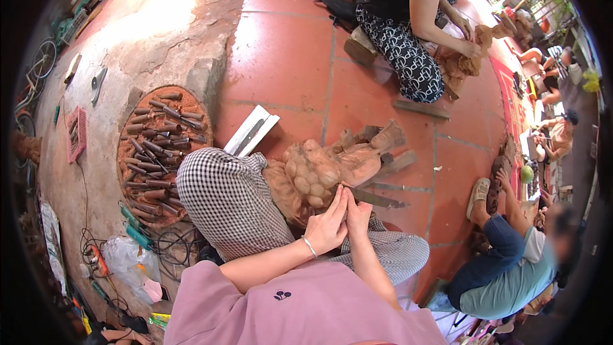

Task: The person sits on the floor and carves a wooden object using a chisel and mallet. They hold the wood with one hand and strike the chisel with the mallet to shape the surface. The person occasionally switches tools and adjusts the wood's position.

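Note:
A brown wood carving [313, 176] with a cluster of rounded bumps lies in front of me, against my checked trouser leg. At its near right edge my left hand [327, 225] and my right hand [358, 218] are pressed together. The fingers of both are closed, with their tips meeting on the wood. Whatever lies between them is hidden or too small to name. Just past my right hand, a dark flat strip [381, 200] sticks out to the right beside the carving. I cannot tell whether a hand touches it.
To the left, a round tray [123, 176] holds many wood-handled carving tools [156, 147] on reddish dust. A white block with a dark blade-like piece [251, 131] lies near my knee. Cables [175, 249] and a plastic bag [131, 262] are lower left. Other people work ahead and right.

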Tool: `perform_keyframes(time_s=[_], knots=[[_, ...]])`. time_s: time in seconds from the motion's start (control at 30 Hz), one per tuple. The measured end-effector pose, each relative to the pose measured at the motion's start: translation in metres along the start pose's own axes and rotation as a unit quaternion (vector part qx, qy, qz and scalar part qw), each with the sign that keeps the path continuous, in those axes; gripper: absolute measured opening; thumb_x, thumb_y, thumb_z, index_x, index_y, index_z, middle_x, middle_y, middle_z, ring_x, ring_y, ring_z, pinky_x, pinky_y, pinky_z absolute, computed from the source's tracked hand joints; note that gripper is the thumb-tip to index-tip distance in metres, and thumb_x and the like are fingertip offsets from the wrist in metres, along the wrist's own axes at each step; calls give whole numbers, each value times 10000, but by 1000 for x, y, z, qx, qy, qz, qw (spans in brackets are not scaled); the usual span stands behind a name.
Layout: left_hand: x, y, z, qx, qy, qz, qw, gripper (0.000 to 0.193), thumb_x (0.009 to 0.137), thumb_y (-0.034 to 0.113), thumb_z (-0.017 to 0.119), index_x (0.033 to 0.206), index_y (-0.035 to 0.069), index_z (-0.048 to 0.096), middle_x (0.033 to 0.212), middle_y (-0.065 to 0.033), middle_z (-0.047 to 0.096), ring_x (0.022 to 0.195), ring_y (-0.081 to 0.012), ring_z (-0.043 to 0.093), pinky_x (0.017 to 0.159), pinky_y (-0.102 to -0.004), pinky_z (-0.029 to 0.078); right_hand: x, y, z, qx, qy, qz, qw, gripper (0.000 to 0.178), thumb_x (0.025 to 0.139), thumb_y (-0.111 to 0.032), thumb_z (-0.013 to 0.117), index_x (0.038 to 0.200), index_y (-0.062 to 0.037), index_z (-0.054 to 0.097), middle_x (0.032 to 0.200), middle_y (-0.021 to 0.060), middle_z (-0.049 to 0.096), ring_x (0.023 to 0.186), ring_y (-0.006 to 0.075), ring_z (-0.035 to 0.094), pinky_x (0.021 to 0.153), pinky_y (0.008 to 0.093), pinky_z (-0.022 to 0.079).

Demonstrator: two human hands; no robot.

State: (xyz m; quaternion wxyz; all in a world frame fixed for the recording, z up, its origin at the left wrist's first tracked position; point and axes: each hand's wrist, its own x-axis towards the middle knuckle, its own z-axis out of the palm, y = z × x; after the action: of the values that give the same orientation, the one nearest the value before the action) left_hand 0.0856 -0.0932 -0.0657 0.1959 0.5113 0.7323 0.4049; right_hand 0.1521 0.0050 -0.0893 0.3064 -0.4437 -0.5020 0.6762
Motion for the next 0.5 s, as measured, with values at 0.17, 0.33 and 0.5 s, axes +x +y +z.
perform_keyframes(time_s=[0.17, 0.33, 0.5], knots=[[2, 5, -8, -10, 7, -24, 1000, 854, 735, 97, 597, 1496, -10, 224, 1541, -208, 260, 783, -339, 688, 572, -376, 553, 4, 7, 2, -13, 10, 8, 1000, 203, 905, -80, 658, 1081, 21, 652, 935, 47, 659, 840, 107, 598, 755, 228, 490], [1, 5, -5, -4, -54, -48, 997, 867, 722, 73, 608, 1499, 3, 229, 1521, -219, 300, 820, -354, 683, 596, -372, 554, 1, 1, -1, 28, -1, 23, 999, 169, 912, -73, 639, 1052, 20, 658, 980, 69, 673, 836, 107, 603, 755, 230, 494], [0, 3, -3, -39, 28, -29, 998, 871, 731, 81, 601, 1505, 9, 208, 1536, -208, 271, 814, -367, 676, 602, -384, 551, -1, -7, 9, -40, 18, 4, 999, 176, 913, -80, 638, 1056, 15, 676, 986, 71, 673, 837, 112, 604, 764, 238, 496]])
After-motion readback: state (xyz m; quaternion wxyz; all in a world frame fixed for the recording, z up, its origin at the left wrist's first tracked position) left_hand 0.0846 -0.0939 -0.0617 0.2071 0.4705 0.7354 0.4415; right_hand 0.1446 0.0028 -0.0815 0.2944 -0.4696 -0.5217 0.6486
